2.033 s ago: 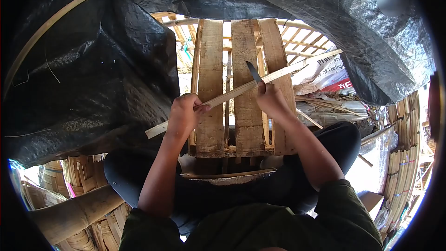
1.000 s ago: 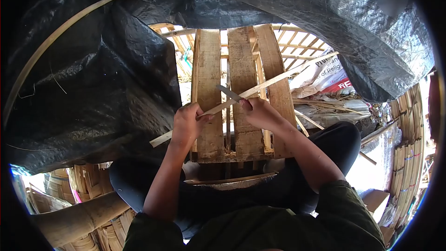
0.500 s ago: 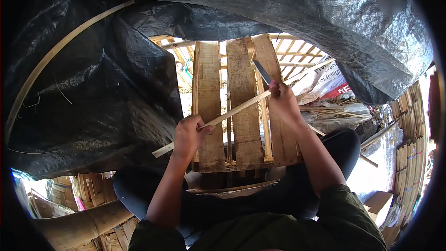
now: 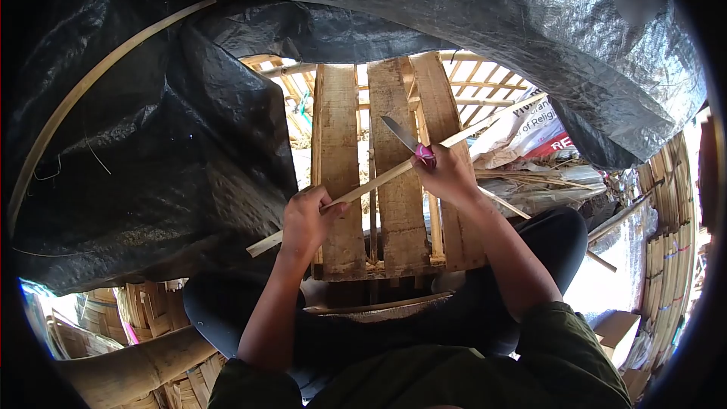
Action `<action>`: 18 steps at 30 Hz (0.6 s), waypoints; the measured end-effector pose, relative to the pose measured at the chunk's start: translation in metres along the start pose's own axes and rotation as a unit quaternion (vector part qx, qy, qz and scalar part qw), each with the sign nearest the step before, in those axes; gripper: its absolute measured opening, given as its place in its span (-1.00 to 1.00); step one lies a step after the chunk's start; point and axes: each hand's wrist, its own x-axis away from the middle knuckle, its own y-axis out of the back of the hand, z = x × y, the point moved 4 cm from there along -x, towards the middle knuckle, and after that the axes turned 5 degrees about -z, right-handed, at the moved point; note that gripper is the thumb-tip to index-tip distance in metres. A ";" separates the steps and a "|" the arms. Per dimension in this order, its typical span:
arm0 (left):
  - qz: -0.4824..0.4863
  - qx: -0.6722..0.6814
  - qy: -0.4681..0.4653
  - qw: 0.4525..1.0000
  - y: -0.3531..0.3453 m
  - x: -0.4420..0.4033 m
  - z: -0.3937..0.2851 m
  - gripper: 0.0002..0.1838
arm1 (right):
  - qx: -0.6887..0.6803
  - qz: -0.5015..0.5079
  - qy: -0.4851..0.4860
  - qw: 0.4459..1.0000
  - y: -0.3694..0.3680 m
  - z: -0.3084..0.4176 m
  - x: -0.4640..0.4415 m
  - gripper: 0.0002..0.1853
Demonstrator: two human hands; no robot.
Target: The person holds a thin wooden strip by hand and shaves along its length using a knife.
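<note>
A long pale bamboo strip [image 4: 379, 179] slants across the front of me, its right end higher than its left. My left hand [image 4: 307, 218] is closed around the strip near its lower left end. Further up, my right hand [image 4: 447, 173] is closed on a knife [image 4: 400, 133] with a pink wrapped handle. The blade points up and to the left, above the strip. My right hand lies against the strip; whether its fingers also grip it I cannot tell. Beneath both hands is a slatted wooden bench [image 4: 401, 220].
Black plastic sheeting [image 4: 151, 144] hangs at the left and overhead. At the right lie a printed sack [image 4: 534, 129] and loose strips. Bundled bamboo slats [image 4: 666, 273] stand at the far right. A thick bamboo pole [image 4: 144, 360] crosses the lower left.
My right hand with the knife has moved left and slightly down along the strip, toward my left hand. My left hand has stayed nearly in place.
</note>
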 end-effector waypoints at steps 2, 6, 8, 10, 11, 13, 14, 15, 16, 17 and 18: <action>0.004 -0.001 0.003 1.000 -0.001 0.000 0.000 -0.58 | 0.000 -0.018 0.017 1.000 0.001 0.001 0.000 -0.68; 0.009 0.004 0.010 1.000 0.000 0.000 0.001 -0.59 | -0.016 -0.012 0.050 0.999 0.005 0.005 0.001 -0.71; 0.007 0.005 0.011 1.000 0.000 0.000 0.001 -0.59 | -0.011 0.049 0.009 0.999 0.003 0.006 0.005 -0.73; 0.007 0.006 0.013 1.000 -0.001 0.000 0.002 -0.59 | 0.001 0.025 0.078 0.997 -0.008 -0.006 0.004 -0.74; 0.004 0.003 0.009 1.000 -0.001 0.000 0.002 -0.59 | 0.013 0.002 0.148 0.989 -0.013 -0.009 0.004 -0.75; 0.002 0.001 0.007 1.000 -0.001 0.000 0.002 -0.60 | 0.010 0.006 0.149 0.989 -0.013 -0.007 0.008 -0.75; 0.002 0.003 0.011 1.000 -0.001 0.000 0.002 -0.60 | 0.008 0.010 0.151 0.988 -0.014 -0.006 0.009 -0.73; 0.003 0.004 0.014 1.000 -0.001 0.000 0.001 -0.61 | 0.008 0.010 0.151 0.988 -0.015 -0.008 0.008 -0.73; 0.003 0.004 0.014 1.000 0.000 0.000 0.001 -0.61 | 0.020 0.013 0.151 0.988 -0.017 -0.011 0.008 -0.69; 0.001 0.001 0.009 1.000 0.000 0.000 0.000 -0.60 | 0.032 0.016 0.150 0.988 -0.018 -0.013 0.007 -0.65; -0.001 -0.003 0.003 1.000 0.000 0.000 0.000 -0.60 | 0.032 0.016 0.150 0.988 -0.016 -0.011 0.008 -0.65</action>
